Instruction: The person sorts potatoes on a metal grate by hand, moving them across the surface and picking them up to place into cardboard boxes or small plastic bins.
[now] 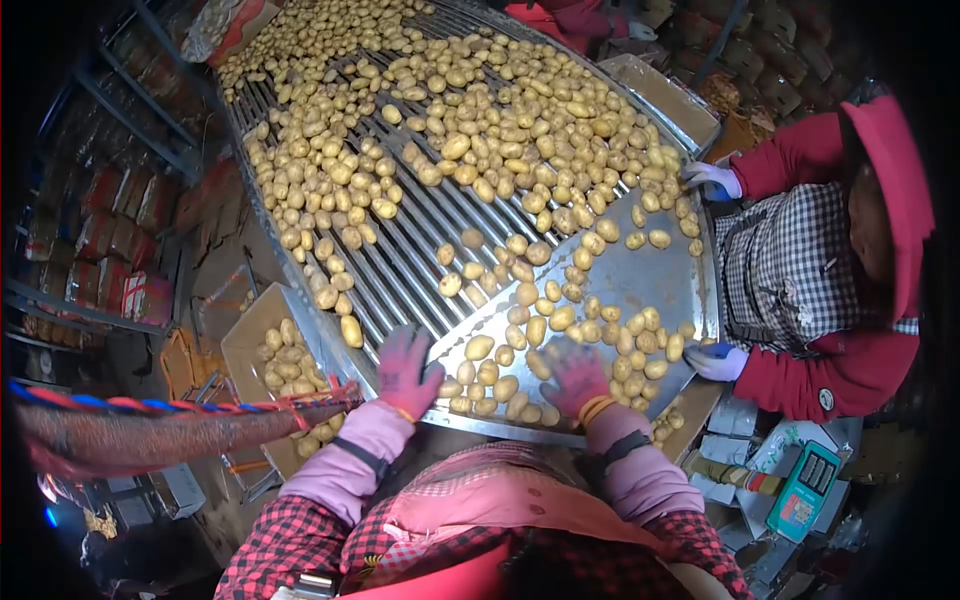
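Note:
My left hand [408,374], in a red and grey glove, lies with fingers spread at the near end of the roller bars [385,275], just left of the potatoes. No potato shows in it. Gloved the same way, my right hand [577,380] rests palm down over potatoes [535,330] on the metal sheet [640,285], its fingers apart. What lies under that palm is hidden. Potatoes crowd between my two hands along the near metal edge. A larger mass of potatoes [480,130] covers the rollers farther back.
A cardboard box of potatoes [285,360] stands below the table's left side. A co-worker in a checked apron [785,265] has both gloved hands at the right edge. A rope-wrapped bar [190,425] juts in from the left. A green scale display [803,490] sits lower right.

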